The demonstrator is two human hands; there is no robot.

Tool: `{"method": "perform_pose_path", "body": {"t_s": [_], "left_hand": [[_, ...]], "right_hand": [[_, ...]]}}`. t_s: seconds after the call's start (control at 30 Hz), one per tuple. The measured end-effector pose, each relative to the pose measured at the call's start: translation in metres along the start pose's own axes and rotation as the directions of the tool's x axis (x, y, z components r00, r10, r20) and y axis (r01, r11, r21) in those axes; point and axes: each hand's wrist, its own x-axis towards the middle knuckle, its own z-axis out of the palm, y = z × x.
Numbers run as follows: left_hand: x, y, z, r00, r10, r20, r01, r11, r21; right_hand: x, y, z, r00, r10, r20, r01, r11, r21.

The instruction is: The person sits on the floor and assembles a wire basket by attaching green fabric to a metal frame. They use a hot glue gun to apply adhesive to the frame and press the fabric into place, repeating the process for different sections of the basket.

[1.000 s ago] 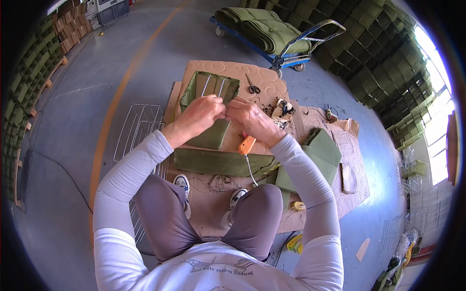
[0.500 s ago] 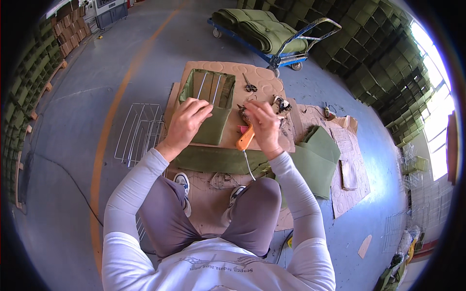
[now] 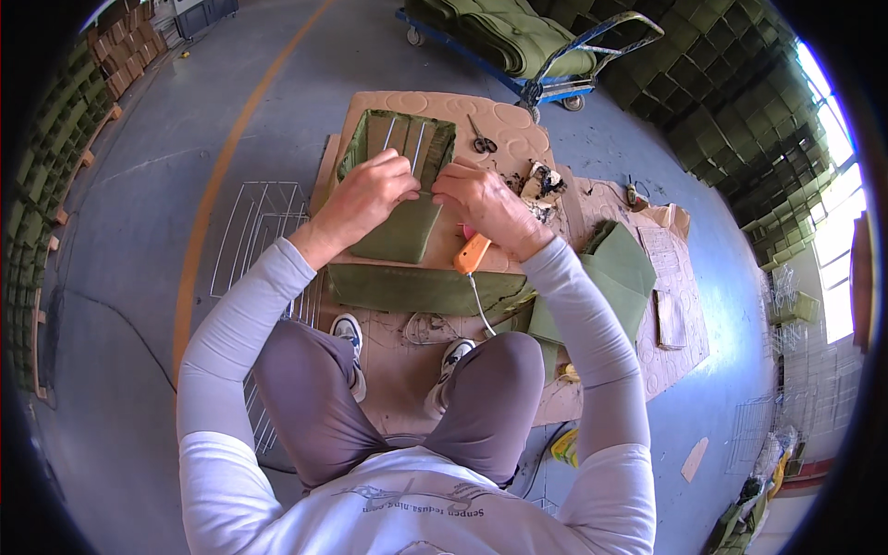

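Observation:
A box covered in green fabric (image 3: 393,236) rests on a cardboard-topped work surface (image 3: 421,102), its open side showing two thin metal rods (image 3: 418,143). At the box's near rim my left hand (image 3: 375,192) pinches the fabric edge, fingertips pressed together. Just to its right my right hand (image 3: 488,205) pinches the same rim near the corner; the fingertips are partly hidden. Below the right hand lies a glue gun with an orange handle (image 3: 473,252) and a pale cord, its front end covered by the hand.
Black-handled scissors (image 3: 483,144) and a black-stained scrap (image 3: 544,182) lie farther back. Green fabric sheets (image 3: 606,287) sit at right on cardboard. A wire frame (image 3: 250,240) stands on the left. A blue trolley (image 3: 555,92) carries folded green material behind.
My right hand has moved left from above the glue gun to the box's rim, its fingers closing there. My left hand has shifted slightly right and up. The whole view has shifted slightly.

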Motion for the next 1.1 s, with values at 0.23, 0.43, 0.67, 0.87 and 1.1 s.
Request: {"method": "perform_pose_path", "body": {"t_s": [0.23,0.43,0.67,0.87,1.1], "left_hand": [[0.009,-0.004,-0.003,0.990,-0.038,0.134,0.044,0.998,-0.041],[0.022,0.006,0.020,0.986,-0.168,0.024,0.169,0.985,-0.043],[0.000,0.047,0.010,0.946,-0.050,-0.321,0.092,0.989,0.115],[-0.021,0.044,0.013,0.976,0.015,-0.219,0.049,0.958,0.284],[-0.004,0.033,0.026,0.981,-0.162,-0.110,0.179,0.970,0.167]], "right_hand": [[0.008,0.002,-0.013,0.988,0.019,0.155,-0.014,0.999,-0.034],[0.008,0.008,-0.028,0.999,-0.024,-0.041,0.016,0.983,-0.183],[-0.028,-0.003,0.000,0.948,-0.012,-0.318,-0.047,0.983,-0.179],[-0.029,-0.005,0.027,0.924,-0.061,-0.378,-0.044,0.964,-0.263],[-0.018,0.010,0.016,0.980,-0.080,-0.181,0.031,0.966,-0.257]]}}
